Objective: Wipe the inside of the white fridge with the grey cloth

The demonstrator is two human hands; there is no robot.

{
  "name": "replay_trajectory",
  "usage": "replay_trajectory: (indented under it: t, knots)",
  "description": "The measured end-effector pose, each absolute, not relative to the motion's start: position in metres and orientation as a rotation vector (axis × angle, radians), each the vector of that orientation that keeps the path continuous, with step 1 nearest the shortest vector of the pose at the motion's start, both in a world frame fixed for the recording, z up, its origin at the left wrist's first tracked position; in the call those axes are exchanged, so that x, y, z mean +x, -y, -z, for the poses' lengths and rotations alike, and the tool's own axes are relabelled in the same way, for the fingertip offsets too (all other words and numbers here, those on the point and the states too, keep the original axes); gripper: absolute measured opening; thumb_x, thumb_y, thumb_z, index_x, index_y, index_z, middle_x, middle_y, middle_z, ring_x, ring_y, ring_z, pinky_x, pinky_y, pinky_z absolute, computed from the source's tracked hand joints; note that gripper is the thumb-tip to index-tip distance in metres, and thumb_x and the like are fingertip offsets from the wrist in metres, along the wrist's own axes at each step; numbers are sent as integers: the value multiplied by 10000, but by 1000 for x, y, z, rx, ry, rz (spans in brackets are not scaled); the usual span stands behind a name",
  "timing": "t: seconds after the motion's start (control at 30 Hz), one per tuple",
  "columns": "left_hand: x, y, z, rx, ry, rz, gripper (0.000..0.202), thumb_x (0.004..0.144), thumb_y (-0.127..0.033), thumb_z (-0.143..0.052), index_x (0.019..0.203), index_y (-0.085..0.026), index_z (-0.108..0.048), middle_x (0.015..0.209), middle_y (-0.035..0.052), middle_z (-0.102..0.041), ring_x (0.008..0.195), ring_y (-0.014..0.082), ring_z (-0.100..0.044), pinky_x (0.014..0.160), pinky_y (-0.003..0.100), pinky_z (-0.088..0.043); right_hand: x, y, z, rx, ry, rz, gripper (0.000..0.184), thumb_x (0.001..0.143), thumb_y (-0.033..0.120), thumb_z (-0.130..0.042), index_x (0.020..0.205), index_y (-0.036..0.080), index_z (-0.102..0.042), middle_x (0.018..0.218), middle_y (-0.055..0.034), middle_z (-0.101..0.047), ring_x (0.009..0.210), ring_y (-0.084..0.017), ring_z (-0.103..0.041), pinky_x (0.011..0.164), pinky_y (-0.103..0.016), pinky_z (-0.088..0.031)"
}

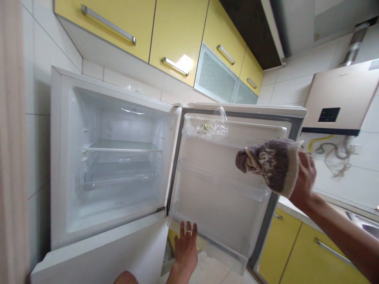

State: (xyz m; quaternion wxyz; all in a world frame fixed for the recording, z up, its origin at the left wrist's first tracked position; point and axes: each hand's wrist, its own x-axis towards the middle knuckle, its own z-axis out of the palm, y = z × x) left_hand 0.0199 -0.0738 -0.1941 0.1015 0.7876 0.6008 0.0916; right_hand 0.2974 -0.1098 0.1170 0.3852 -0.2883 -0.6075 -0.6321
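My right hand (pixel 304 179) is closed on a grey and cream knitted hat (pixel 271 163), held up in front of the open freezer door (pixel 225 189). My left hand (pixel 186 245), with a ring on one finger, rests flat with fingers stretched against the door's lower edge. The freezer compartment (pixel 115 157) stands open at the left, with a glass shelf (pixel 124 146) and a clear drawer (pixel 118 173) inside. A clear plastic bag (pixel 209 127) sits in the door's top shelf.
Yellow wall cupboards (pixel 177 35) hang above the fridge. A water heater (pixel 340 98) with hoses is mounted at the right. Yellow base cabinets (pixel 299 252) and a sink edge (pixel 367 227) lie below it. White tiled wall at the left.
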Motion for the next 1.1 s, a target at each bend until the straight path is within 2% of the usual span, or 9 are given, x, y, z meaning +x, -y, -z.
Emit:
replay_trajectory:
  t: [0.13, 0.27, 0.4, 0.5, 0.63, 0.73, 0.87, 0.97, 1.1]
  knots:
    - [24, 73, 196, 2311, -1799, -281, 752, 896, -82, -426, 1622, -242, -311, 1705, 109, -260, 1592, 350, -128, 1207, 601, -332, 257, 104, -121, -600, 1651, 1877, 371, 912, 167, -492, 1259, 133, -619, 990, -168, -680, 966, -324, -580, 781, -424, -437]
    - [26, 68, 206, 2296, -1778, -348, 770, 869, -60, -441, 1608, -254, -346, 1704, 108, -252, 1594, 346, -123, 1205, 621, -323, 216, 77, -124, -688, 1696, 1807, 404, 900, 133, -508, 1281, 187, -630, 1101, -144, -699, 1025, -310, -565, 859, -436, -412]
    - [27, 68, 210, 2268, -1765, -361, 779, 866, -75, -451, 1614, -260, -330, 1707, 106, -231, 1597, 345, -103, 1203, 627, -326, 176, 37, -123, -648, 1765, 1741, 248, 957, 196, -515, 1102, 192, -717, 1113, -143, -710, 1054, -294, -554, 921, -451, -366]
    - [26, 71, 205, 2245, -1760, -349, 765, 885, -88, -439, 1619, -260, -311, 1714, 86, -202, 1597, 335, -91, 1216, 602, -324, 143, 9, -123, -550, 1833, 1748, 224, 987, 185, -508, 989, 181, -732, 1176, -148, -710, 1086, -284, -553, 936, -455, -335]
    - [21, 76, 198, 2216, -1744, -312, 751, 912, -118, -430, 1629, -267, -266, 1719, 66, -163, 1598, 319, -72, 1226, 598, -311, 105, -24, -121, -338, 1891, 1796, 226, 1004, 156, -504, 1077, 167, -718, 1238, -133, -711, 1118, -279, -560, 886, -430, -339]
    - [18, 75, 201, 2206, -1734, -316, 761, 904, -125, -449, 1629, -278, -274, 1719, 70, -159, 1599, 322, -73, 1213, 618, -325, 87, -49, -116, -184, 1899, 1815, 218, 999, 135, -528, 1113, 159, -712, 1246, -113, -722, 1132, -264, -578, 917, -420, -369]
    - [17, 69, 214, 2184, -1770, -337, 749, 914, -117, -407, 1626, -314, -284, 1724, 34, -159, 1600, 307, -66, 1226, 616, -307, 75, -76, -115, -108, 2078, 1747, 259, 1004, 126, -517, 1190, 145, -697, 1255, -126, -723, 1136, -246, -609, 928, -423, -429]
    - [19, 66, 221, 2190, -1815, -339, 738, 918, -125, -404, 1623, -312, -294, 1725, 25, -166, 1599, 304, -69, 1239, 609, -284, 74, -87, -120, -9, 2187, 1801, 252, 1009, 130, -510, 1166, 149, -706, 1259, -121, -718, 1167, -236, -616, 920, -407, -466]
    - [22, 66, 222, 2204, -1890, -327, 792, 873, -39, -367, 1615, -312, -318, 1716, 32, -197, 1598, 310, -98, 1216, 633, -308, 84, -89, -129, 152, 2167, 1878, 254, 1010, 160, -534, 1215, 153, -683, 1280, -95, -705, 1159, -227, -616, 956, -394, -460]
